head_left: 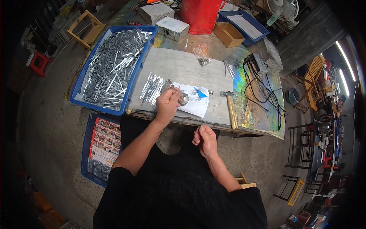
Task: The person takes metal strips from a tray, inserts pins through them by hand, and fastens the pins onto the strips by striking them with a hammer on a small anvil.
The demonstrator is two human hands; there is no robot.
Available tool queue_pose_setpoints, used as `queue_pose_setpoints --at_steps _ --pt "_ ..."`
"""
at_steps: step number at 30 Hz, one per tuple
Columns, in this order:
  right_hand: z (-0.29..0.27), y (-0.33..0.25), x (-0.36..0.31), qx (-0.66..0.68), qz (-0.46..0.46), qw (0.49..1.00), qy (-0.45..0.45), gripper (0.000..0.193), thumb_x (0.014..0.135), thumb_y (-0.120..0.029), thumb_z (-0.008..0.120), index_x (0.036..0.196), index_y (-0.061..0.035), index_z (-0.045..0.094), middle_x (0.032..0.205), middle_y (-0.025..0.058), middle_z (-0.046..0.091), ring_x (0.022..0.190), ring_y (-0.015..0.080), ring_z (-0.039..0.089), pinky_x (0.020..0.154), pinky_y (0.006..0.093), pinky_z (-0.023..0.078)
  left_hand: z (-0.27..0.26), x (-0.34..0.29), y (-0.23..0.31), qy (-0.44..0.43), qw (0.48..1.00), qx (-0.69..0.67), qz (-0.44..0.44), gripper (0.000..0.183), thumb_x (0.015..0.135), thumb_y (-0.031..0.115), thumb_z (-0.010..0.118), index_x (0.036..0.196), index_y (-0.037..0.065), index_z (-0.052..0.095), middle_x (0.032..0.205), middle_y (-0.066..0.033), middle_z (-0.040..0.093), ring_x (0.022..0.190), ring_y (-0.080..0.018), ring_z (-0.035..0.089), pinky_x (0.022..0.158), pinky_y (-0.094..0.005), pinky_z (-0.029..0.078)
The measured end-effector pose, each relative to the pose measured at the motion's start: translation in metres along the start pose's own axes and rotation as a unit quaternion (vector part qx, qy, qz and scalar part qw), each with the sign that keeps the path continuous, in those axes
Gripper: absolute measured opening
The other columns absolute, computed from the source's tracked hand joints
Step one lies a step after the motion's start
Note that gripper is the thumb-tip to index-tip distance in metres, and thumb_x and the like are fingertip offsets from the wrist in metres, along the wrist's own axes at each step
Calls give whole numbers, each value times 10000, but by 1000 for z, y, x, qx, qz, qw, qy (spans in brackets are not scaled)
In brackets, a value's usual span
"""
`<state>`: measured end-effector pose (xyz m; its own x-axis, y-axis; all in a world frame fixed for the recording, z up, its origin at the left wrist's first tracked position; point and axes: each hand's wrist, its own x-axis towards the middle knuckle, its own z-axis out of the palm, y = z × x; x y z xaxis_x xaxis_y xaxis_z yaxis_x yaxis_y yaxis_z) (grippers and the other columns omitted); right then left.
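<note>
My left hand (166, 105) is closed over the near edge of the work table, pinching a slim metal piece (170, 83) whose end sticks out past the fingers. Right beside its fingertips, a small round metal block (184, 100) sits on a sheet of white paper (197, 108), partly hidden by the hand. A blue triangular scrap (199, 92) lies on that paper. Left of the hand, several silver metal strips (151, 88) are laid in a row. My right hand (206, 139) is curled closed just off the table edge; whatever its fingers hold, if anything, is hidden.
A blue tray (73, 95) heaped with metal strips stands at left, with another blue tray (84, 156) below it. A hammer (231, 110) lies to the right, near black cables (249, 78). Behind are a small plastic bag (201, 56), a red container (199, 17) and a wooden box (228, 35).
</note>
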<state>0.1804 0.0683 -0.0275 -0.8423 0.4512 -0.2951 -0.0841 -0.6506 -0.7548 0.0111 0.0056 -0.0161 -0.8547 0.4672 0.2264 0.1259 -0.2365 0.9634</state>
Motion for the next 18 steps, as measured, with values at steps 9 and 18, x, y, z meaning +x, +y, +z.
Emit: queue_pose_setpoints --at_steps 9,18 --pt "-60 -73 18 -343 -255 891 156 151 833 -148 479 774 -9 488 625 60 488 520 134 450 471 249 368 0 -2 0 3 1000 17 21 87 789 65 530 748 -6 559 663 -18 549 565 -48 508 450 -165 417" --pt "-85 -91 41 -763 -174 597 176 338 712 -178 585 960 13 459 715 176 531 643 355 530 602 402 433 -2 5 18 -99 941 242 215 64 729 24 549 712 -23 508 616 -139 515 550 -257 520 496 -319 403"
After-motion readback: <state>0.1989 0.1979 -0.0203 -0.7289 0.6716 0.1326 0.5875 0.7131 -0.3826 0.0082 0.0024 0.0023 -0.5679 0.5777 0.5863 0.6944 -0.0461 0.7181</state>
